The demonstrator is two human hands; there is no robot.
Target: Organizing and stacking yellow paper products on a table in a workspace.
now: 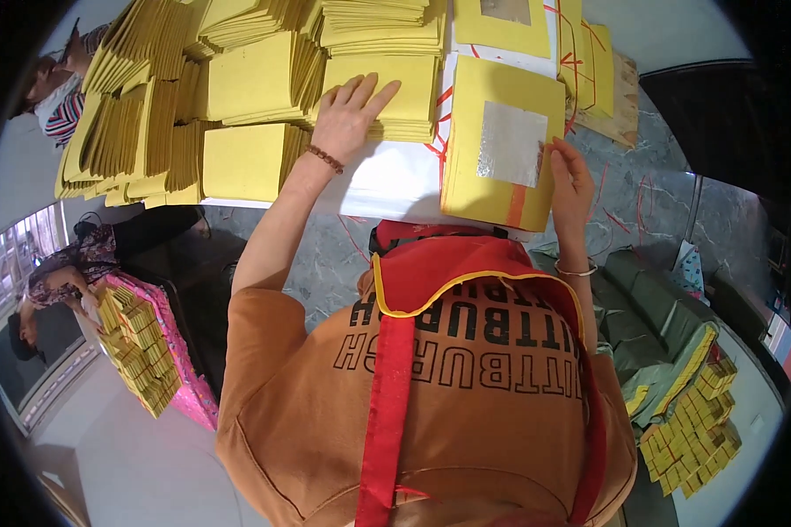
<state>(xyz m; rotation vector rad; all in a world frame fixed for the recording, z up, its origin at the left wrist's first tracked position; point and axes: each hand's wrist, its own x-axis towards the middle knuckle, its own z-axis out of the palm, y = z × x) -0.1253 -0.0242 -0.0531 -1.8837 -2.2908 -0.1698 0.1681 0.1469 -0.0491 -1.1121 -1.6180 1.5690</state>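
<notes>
Many folded yellow paper stacks (pixel 237 97) already lay fanned across the white table (pixel 387 180); left hand (pixel 347 114) pressed open-fingered on one stack, right hand (pixel 569 180) pinched the foil-squared yellow sheet pile (pixel 501 145), apparently unfolded work remaining.

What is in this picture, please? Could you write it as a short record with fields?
left hand: left hand lies flat, fingers spread, on a yellow paper stack
right hand: right hand touches the right edge of the foil sheet stack
foil: silver square in the middle of the top sheet
surface: white table
left of the hands: more folded yellow bundles
floor: grey marble floor
</notes>
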